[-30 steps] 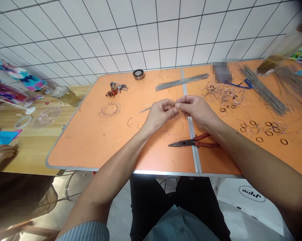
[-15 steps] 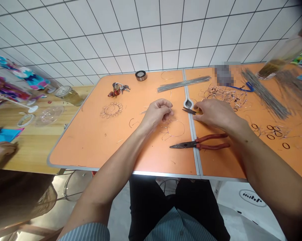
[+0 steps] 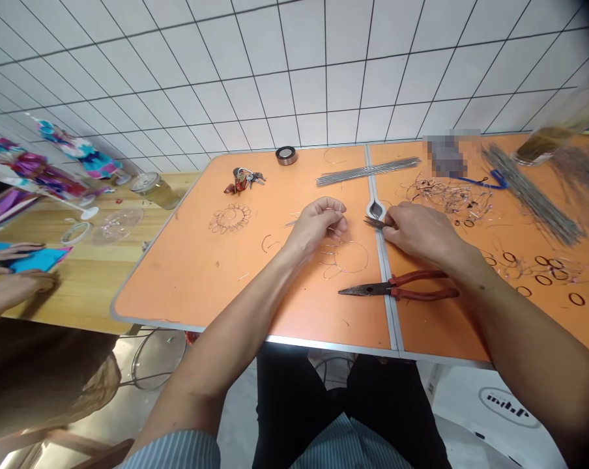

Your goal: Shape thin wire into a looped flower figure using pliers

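Note:
Above the orange table (image 3: 177,286), my left hand (image 3: 324,221) pinches a thin wire, with a wire piece of loops (image 3: 352,256) lying just below it. My right hand (image 3: 412,225) is closed on small pliers (image 3: 375,223), whose dark jaws point left beside the white-rimmed opening (image 3: 375,210) in the table seam. Nearer me lie larger long-nose pliers with red handles (image 3: 421,295). A flower-shaped wire ring (image 3: 230,218) rests left of my left hand.
Behind are a tape roll (image 3: 286,155), keys (image 3: 245,179) and a bundle of straight wires (image 3: 367,172). Tangled wire (image 3: 451,198) and dark rings (image 3: 576,299) lie at right. Another person's hands (image 3: 18,277) are at the far left, on blue material.
The view has shifted, so the table things appear lower and further right. My right hand has drawn the small pliers slightly back toward the seam; my left hand keeps its pinch.

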`<action>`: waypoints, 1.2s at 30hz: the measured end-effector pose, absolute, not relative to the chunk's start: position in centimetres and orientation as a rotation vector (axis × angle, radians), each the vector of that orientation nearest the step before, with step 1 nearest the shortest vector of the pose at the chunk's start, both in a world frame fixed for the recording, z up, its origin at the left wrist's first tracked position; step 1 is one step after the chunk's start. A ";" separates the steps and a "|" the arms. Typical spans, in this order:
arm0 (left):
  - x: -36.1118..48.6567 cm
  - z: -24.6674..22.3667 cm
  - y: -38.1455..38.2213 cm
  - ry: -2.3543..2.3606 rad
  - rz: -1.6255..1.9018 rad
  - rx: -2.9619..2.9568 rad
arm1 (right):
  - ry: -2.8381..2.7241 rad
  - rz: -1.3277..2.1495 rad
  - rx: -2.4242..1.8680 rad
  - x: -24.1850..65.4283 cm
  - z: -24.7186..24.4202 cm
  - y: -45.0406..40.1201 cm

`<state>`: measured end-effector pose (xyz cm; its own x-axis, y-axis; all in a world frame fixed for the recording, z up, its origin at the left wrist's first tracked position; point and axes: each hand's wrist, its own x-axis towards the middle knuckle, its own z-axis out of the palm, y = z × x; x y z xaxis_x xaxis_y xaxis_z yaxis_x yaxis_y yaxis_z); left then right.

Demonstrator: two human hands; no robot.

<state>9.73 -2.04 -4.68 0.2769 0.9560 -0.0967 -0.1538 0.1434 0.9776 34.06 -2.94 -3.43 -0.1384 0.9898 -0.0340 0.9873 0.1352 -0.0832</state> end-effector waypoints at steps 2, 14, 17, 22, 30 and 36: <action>9.8 -4.8 -1.9 0.931 0.999 1.068 | -2.304 0.061 -2.051 33.6 -3.2 -3.2; 9.8 -4.4 -2.2 0.971 1.030 1.132 | -1.049 1.513 -1.352 32.8 -2.1 -3.1; 10.0 -4.4 -2.2 0.996 1.015 1.060 | -0.817 1.836 -1.171 32.9 -2.1 -3.0; 9.9 -3.9 -2.2 0.993 1.052 1.068 | -0.760 1.955 -1.090 32.1 -1.8 -3.7; 9.7 -4.8 -1.8 0.938 1.056 1.111 | -1.196 1.485 -1.247 31.3 -3.3 -4.1; 9.9 -4.4 -2.1 0.926 1.101 1.074 | -1.802 0.916 -1.461 31.1 -3.4 -4.5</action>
<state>9.91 -2.09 -4.35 0.2148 0.9751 -0.0544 -0.2203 0.1026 0.9700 31.07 -4.45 -3.43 -0.1810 0.9822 0.0493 0.5390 0.1410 -0.8304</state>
